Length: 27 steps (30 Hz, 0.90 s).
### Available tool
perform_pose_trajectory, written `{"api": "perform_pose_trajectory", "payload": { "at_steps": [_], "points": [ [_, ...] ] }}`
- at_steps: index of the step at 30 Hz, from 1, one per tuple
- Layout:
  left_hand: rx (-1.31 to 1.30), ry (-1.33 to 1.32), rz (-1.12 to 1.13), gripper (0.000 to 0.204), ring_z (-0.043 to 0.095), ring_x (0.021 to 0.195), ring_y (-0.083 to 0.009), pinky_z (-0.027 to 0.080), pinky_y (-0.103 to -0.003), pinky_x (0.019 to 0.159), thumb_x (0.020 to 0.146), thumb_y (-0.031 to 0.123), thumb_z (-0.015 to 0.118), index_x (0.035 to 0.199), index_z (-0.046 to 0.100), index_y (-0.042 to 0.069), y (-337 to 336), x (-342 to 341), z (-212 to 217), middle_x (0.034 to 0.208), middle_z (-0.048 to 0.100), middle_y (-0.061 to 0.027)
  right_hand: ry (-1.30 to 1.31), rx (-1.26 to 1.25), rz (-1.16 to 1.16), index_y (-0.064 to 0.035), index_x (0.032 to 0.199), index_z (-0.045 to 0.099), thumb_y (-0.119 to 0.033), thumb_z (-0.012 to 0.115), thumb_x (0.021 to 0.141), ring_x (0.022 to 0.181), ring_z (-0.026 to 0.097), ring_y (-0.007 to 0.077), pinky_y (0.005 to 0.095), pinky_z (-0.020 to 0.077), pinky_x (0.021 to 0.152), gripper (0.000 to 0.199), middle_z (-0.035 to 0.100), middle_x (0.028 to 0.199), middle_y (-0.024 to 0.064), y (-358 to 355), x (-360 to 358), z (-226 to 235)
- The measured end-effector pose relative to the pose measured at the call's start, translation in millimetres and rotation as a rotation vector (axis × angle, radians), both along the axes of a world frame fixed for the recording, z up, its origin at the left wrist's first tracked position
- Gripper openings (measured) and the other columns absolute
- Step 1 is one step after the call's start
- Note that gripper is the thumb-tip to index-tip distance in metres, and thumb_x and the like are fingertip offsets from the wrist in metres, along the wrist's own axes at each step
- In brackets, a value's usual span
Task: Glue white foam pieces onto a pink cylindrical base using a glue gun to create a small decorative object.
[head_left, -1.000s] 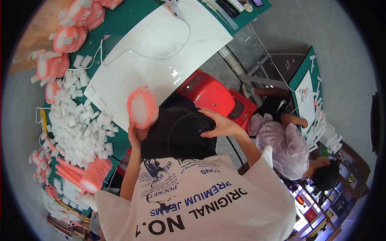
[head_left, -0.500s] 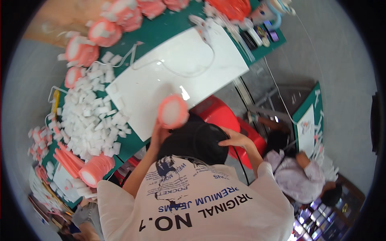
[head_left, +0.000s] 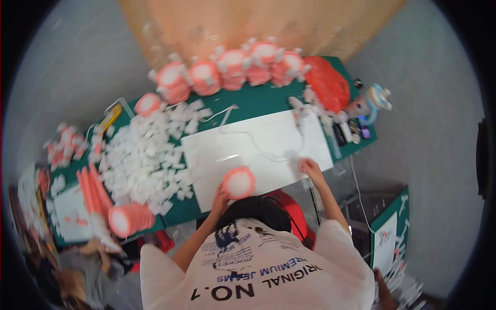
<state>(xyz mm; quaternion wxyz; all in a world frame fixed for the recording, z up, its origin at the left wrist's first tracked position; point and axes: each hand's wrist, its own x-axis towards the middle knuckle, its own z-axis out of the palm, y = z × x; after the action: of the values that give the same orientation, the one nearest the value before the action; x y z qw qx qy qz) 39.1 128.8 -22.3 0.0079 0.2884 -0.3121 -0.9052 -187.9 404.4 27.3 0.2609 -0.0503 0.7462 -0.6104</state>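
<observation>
1. Left hand (head_left: 221, 199) is gripping a round white disc with a pink rim (head_left: 239, 183), near side of the white rectangular board (head_left: 206, 150).
2. Right hand (head_left: 309, 168)'s blurry, near right; can't tell its grip.
3. Far row of pink round pieces (head_left: 205, 78) wears white blocks, so probably further along; disc shows none. Loose white chunky blocks (head_left: 137, 150) piled left, plenty unused imo.

Black and blue lettering (head_left: 230, 292) marks the white shirt (head_left: 336, 258), smaller lines (head_left: 233, 250) seemingly blurred.

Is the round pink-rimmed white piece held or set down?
Held; the left hand grips the round pink-rimmed piece by its edge.
</observation>
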Motion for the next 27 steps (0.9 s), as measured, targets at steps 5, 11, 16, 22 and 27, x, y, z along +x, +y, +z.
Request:
{"api": "perform_pose_trajectory", "payload": {
  "at_steps": [5, 11, 16, 22, 27],
  "points": [
    [-0.092, -0.066, 0.002, 0.054, 0.042, 0.106, -0.0238, 0.038, -0.037, 0.086, 0.075, 0.017, 0.054, 0.123, 0.029, 0.015, -14.0, 8.6, -6.9, 0.116, 0.042, -0.0074, 0.356, 0.342, -0.483, -0.0086, 0.107, 0.047, -0.025, 0.070, 0.063, 0.075, 0.050, 0.0150, 0.0267, 0.0428, 0.065, 0.052, 0.051, 0.092, 0.0083, -35.3, -104.0, -53.1],
    [-0.052, 0.027, 0.067, 0.058, 0.038, 0.111, -0.0239, 0.034, -0.038, 0.091, 0.076, 0.022, 0.053, 0.127, 0.025, 0.014, -17.1, 11.5, 15.7, 0.125, 0.034, -0.0069, 0.285, 0.492, -0.324, -0.0028, 0.111, 0.043, -0.030, 0.071, 0.054, 0.097, 0.050, 0.0313, 0.0363, 0.0416, 0.081, 0.069, 0.049, 0.106, 0.0212, -84.8, -141.8, -50.0],
    [-0.007, 0.132, -0.007, 0.056, 0.036, 0.114, -0.0269, 0.033, -0.041, 0.091, 0.078, 0.022, 0.050, 0.127, 0.025, 0.014, -19.1, 13.0, 24.1, 0.127, 0.032, -0.0079, 0.113, 0.527, -0.440, -0.0042, 0.108, 0.043, -0.030, 0.070, 0.056, 0.098, 0.049, 0.0307, 0.0400, 0.0416, 0.081, 0.065, 0.048, 0.106, 0.0172, -100.0, -146.5, -56.1],
    [-0.126, 0.142, -0.028, 0.059, 0.034, 0.116, -0.0254, 0.031, -0.041, 0.094, 0.078, 0.028, 0.051, 0.129, 0.024, 0.015, -34.3, 24.9, 45.3, 0.128, 0.031, -0.0089, 0.084, 0.719, -0.776, -0.0062, 0.109, 0.042, -0.026, 0.069, 0.059, 0.105, 0.043, 0.0306, 0.0423, 0.0396, 0.083, 0.060, 0.044, 0.111, 0.0144, -124.3, -130.5, -25.9],
    [-0.159, -0.061, 0.008, 0.057, 0.037, 0.111, -0.0292, 0.037, -0.051, 0.082, 0.078, 0.017, 0.048, 0.127, 0.020, 0.027, -39.9, 31.6, 44.6, 0.128, 0.027, -0.0070, 0.086, 0.665, -0.535, -0.0104, 0.112, 0.042, -0.030, 0.069, 0.060, 0.105, 0.043, 0.0307, 0.0454, 0.0390, 0.083, 0.062, 0.045, 0.111, 0.0118, -101.6, -142.0, -41.4]
  ]
}}
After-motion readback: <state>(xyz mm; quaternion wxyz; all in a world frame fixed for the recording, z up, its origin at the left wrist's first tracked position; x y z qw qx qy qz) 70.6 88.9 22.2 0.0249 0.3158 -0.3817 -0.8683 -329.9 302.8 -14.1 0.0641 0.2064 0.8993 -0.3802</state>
